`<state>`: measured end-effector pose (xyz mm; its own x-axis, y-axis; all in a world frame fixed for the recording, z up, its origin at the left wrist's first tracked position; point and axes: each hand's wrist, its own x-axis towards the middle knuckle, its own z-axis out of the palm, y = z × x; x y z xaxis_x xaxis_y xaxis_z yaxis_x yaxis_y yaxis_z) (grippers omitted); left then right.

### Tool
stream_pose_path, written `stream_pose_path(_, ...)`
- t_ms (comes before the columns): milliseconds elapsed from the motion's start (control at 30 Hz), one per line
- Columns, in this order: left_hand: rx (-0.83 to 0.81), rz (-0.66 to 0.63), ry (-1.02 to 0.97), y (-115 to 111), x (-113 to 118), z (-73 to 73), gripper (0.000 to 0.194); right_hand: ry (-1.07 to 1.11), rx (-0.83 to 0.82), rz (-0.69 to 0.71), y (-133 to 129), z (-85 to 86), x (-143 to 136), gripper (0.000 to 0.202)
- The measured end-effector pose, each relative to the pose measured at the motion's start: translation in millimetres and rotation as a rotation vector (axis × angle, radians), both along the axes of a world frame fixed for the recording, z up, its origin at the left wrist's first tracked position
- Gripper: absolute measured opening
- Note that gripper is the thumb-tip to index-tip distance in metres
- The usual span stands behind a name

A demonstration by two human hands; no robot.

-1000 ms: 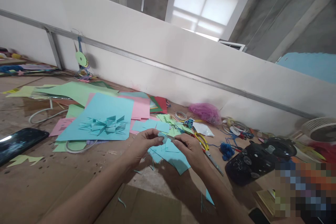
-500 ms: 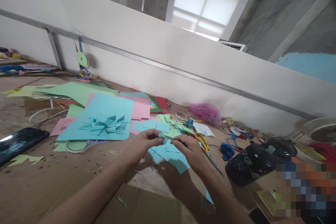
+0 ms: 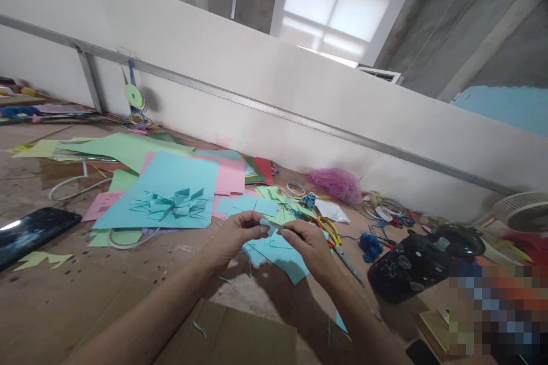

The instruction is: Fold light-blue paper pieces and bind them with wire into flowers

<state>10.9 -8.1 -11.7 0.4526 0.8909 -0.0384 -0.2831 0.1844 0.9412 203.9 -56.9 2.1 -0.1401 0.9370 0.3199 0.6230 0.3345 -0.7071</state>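
Between both hands is a small piece of light blue paper (image 3: pixel 269 227), pinched at its two ends. My left hand (image 3: pixel 244 236) is closed, thumb and fingers on the paper's left side. Thumb and fingertips of my right hand (image 3: pixel 303 236) press on its right end. Below the hands lie light blue paper sheets (image 3: pixel 291 265) with thin cut slivers beside them. To the left, a cluster of folded blue paper pieces (image 3: pixel 171 204) rests on a larger blue sheet (image 3: pixel 180 168). Yellow-handled scissors (image 3: pixel 349 265) lie just right of my right hand.
A phone (image 3: pixel 38 231) lies at far left, near green and pink paper sheets (image 3: pixel 231 175). On the right are a ball of blue yarn (image 3: pixel 370 246), a black container (image 3: pixel 406 268) and a fan (image 3: pixel 524 211). Behind the table runs a white partition (image 3: pixel 240 68). Cardboard (image 3: pixel 240 331) lies in front.
Almost nothing differs. The small blue paper between my fingertips appears slightly tilted, while both hands stay in nearly the same place.
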Motion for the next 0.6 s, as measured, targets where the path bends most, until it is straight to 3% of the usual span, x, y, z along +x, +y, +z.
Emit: stream_pose_path(600,0.020,0.001,0.031,0.3,0.0,-1.1,0.018,0.010,0.010,0.007,-0.8,0.2,-1.5,0.025)
